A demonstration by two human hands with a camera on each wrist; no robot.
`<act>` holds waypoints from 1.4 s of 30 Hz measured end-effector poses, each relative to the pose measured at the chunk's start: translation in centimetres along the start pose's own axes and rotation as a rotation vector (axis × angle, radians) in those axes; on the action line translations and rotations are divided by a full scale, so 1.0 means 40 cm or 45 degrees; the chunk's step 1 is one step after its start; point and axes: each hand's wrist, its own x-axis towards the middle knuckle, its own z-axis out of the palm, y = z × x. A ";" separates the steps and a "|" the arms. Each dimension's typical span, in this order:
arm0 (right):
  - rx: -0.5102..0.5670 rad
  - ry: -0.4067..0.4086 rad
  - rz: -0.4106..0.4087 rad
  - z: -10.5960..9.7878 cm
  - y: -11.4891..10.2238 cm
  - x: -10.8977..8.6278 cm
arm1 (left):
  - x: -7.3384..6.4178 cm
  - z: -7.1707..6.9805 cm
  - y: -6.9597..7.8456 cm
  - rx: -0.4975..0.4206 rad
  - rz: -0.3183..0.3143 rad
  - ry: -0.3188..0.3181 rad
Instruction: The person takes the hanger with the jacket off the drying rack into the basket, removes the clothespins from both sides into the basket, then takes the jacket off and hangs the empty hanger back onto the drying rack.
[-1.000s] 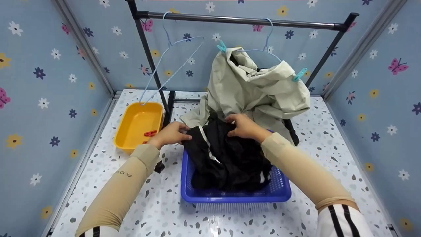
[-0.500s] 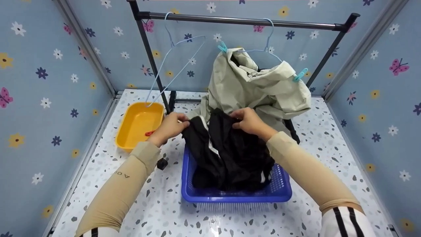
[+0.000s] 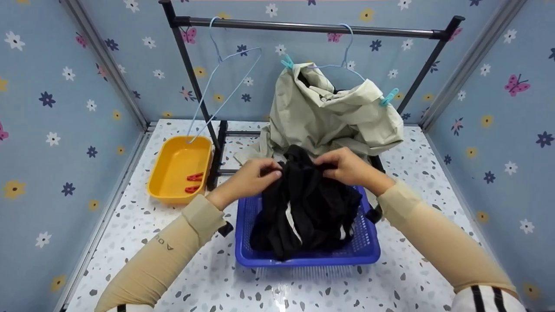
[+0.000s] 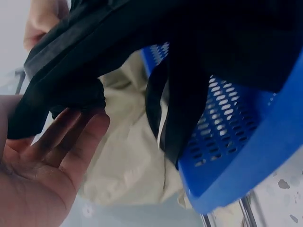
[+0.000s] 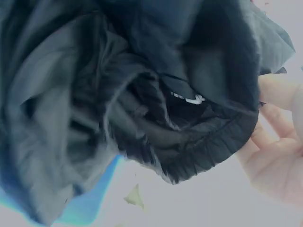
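Observation:
A black garment [image 3: 303,203] with white trim lies bunched in a blue basket [image 3: 308,261], its upper part lifted. My left hand [image 3: 253,177] pinches the left side of its raised edge. Across from it, my right hand [image 3: 347,168] pinches the right side. Seen from the right wrist, the garment's gathered, elastic-looking opening [image 5: 208,158] faces the camera, with a small white piece inside. In the left wrist view, black cloth [image 4: 85,61] lies between the thumb and fingers of my left hand [image 4: 42,184].
Behind the basket, beige clothing [image 3: 329,117] hangs from a blue hanger by teal clothespins [image 3: 389,97] on a dark rack [image 3: 277,26]. Left of it hangs a bare hanger [image 3: 225,95]. A yellow tub [image 3: 173,173] holds red clothespins [image 3: 195,177].
My left hand has moved right, towards my right hand, bringing the garment's edge closer together. The white stripe has shifted right and down, and the red clothespins show more fully.

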 end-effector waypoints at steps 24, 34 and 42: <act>-0.174 -0.383 -0.023 0.017 0.016 -0.055 | -0.049 0.145 0.022 0.627 0.044 -1.017; -0.205 -0.202 0.194 0.066 0.030 0.101 | -0.052 0.161 0.011 0.628 0.076 -0.933; -0.224 -0.217 0.354 0.125 0.053 0.200 | -0.072 0.143 0.006 0.524 0.066 -0.840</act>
